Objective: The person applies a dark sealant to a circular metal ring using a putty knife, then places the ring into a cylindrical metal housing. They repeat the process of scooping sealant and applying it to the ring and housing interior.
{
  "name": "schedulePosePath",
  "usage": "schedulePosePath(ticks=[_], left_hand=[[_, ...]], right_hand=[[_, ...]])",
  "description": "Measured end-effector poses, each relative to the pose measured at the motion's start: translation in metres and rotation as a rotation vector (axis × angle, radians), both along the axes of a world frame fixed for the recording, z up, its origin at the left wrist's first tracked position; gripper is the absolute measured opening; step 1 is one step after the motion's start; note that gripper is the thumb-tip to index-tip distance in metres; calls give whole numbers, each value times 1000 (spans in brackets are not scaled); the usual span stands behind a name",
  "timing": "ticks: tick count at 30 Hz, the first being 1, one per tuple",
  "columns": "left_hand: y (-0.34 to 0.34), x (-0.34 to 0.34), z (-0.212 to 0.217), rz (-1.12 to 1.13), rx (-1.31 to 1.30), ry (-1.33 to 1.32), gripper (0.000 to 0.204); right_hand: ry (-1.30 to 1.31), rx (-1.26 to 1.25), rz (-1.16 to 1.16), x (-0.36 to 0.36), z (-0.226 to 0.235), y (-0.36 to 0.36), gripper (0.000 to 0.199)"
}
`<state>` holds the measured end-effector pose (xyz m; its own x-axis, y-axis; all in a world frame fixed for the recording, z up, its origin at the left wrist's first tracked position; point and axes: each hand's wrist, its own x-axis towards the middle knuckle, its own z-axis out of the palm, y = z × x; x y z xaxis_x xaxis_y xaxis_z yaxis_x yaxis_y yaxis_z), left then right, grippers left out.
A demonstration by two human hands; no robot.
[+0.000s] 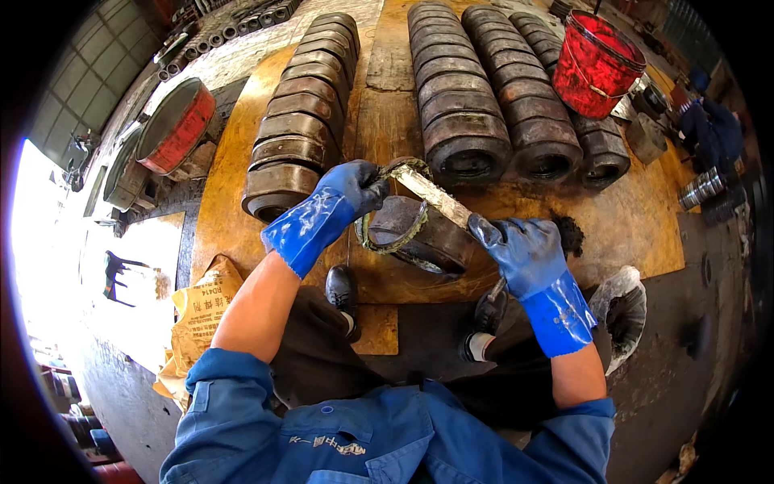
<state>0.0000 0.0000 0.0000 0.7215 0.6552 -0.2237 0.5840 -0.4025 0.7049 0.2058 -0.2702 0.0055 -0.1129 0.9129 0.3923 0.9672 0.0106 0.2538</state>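
Observation:
Both of my hands wear blue rubber gloves smeared with grease. My left hand is closed on the upper part of a thin, greasy ring, whose loop hangs down in front of a dark metal cylinder. In my right hand is a flat, pale wooden stick, coated with dirty grease. It slants up to the left, and its far end meets the ring beside my left fingers. The cylinder lies on its side below both hands, partly hidden by ring and stick.
Rows of stacked steel rings lie ahead on a yellow-brown board, with another row at left. A red bucket stands at the far right. A paper sack and a lined bin flank my legs. A person is farther right.

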Motion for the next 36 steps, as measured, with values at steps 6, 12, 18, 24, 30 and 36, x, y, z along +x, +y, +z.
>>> schedulePosePath(ticks=[6, 12, 18, 24, 30, 36], left_hand=[[-6, -7, -4, -38, 111, -120, 27], [-14, -5, 15, -74, 108, -82, 26], [-17, -5, 23, -95, 192, -59, 26], [-21, -5, 26, -64, 147, -82, 25], [-21, -6, 20, -90, 170, -112, 24], [-25, -4, 23, -52, 185, -85, 26]], right_hand=[[-6, 20, 0, -6, 3, -2, 48], [-3, 31, -7, -7, 5, -1, 37], [11, 43, 9, -6, 8, -1, 38], [-3, 58, 9, -7, 12, -5, 45], [-19, 90, -9, -5, 9, -10, 53], [-7, 73, -7, -5, 11, -10, 40]])
